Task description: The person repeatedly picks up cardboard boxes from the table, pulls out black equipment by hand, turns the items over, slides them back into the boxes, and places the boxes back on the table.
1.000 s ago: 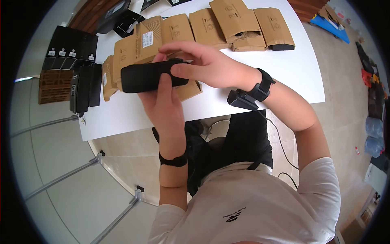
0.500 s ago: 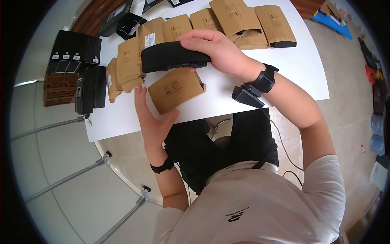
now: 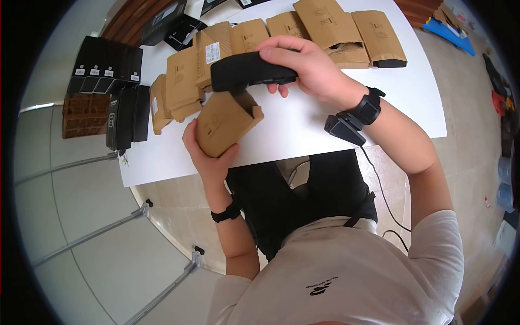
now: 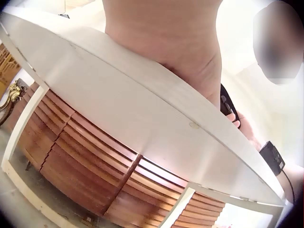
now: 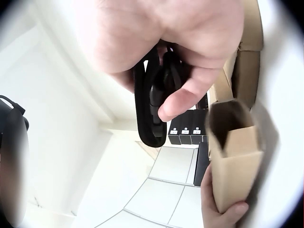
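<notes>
A small brown cardboard box (image 3: 221,125) is gripped by my left hand (image 3: 207,166), thumb on the near side and fingers on the far side. Its flap end stands open, and the right wrist view shows a dark hollow inside this box (image 5: 237,171). My right hand (image 3: 304,64) holds a black folded band (image 3: 241,71) just above the box's open end. From the right wrist, the band (image 5: 151,114) appears as a flattened loop with black plastic parts, the fingertips pressing its side. In the left wrist view, the forearm and table edge hide the left hand's fingers.
Several flat brown cardboard boxes (image 3: 379,39) line the back of the white table (image 3: 401,108). Black boxes (image 3: 105,67) are stacked at the left. A black device (image 3: 345,129) with a cable hangs from the right wrist strap.
Both hands were on the black band; then the left hand let go and reached down to the cardboard box. It now grips the box, tilted up, while the right hand keeps the band.
</notes>
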`<state>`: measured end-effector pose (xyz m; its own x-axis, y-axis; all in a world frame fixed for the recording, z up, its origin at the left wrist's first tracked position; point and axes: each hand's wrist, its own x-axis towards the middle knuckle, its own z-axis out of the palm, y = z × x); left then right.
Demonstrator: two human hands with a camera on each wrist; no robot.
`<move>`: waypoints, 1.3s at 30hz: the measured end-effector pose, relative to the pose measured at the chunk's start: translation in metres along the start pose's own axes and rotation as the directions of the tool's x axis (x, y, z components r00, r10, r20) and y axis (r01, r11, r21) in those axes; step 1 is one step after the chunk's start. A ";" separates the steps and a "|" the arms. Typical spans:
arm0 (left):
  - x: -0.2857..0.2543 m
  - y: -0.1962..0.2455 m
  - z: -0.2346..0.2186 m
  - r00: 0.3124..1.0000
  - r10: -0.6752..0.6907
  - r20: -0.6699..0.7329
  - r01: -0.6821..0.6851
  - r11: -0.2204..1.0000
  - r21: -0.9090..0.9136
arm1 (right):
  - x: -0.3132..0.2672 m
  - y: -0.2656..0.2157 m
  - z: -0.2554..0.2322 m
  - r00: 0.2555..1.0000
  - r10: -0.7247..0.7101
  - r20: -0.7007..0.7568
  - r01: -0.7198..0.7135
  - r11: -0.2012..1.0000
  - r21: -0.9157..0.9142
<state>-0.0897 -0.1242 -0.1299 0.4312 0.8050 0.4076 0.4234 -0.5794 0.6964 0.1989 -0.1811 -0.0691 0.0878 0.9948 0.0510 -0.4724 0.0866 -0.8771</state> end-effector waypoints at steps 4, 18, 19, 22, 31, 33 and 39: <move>-0.001 -0.001 -0.001 0.990 -0.092 -0.110 0.068 0.976 -0.206 | 0.002 0.001 -0.004 0.999 0.039 0.005 -0.039 0.999 -0.038; 0.006 -0.007 -0.006 0.995 0.000 0.097 0.023 0.973 -0.230 | -0.010 0.006 0.003 0.948 0.288 0.138 -0.249 0.937 -0.243; 0.006 -0.008 -0.007 0.997 -0.030 0.072 0.049 0.960 -0.277 | -0.009 0.007 0.003 0.948 0.288 0.139 -0.248 0.937 -0.246; 0.007 -0.003 -0.006 0.996 -0.088 0.029 0.093 0.940 -0.329 | -0.005 0.009 0.004 0.984 0.121 0.133 -0.119 0.993 -0.023; 0.007 -0.001 -0.005 0.992 -0.116 0.048 0.125 0.919 -0.373 | -0.011 0.013 0.013 0.985 0.027 0.170 0.052 0.894 -0.445; 0.007 -0.001 -0.007 0.992 -0.115 0.057 0.128 0.927 -0.352 | -0.013 0.015 0.013 0.976 -0.030 0.215 0.139 0.847 -0.513; 0.007 -0.001 -0.008 0.990 -0.115 0.081 0.137 0.920 -0.368 | -0.015 0.015 0.013 0.944 -0.145 0.298 0.301 0.748 -0.592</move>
<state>-0.0935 -0.1175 -0.1231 0.4425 0.8534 0.2754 0.1554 -0.3755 0.9137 0.1791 -0.1941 -0.0763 -0.1101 0.9419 0.3172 0.1923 0.3333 -0.9230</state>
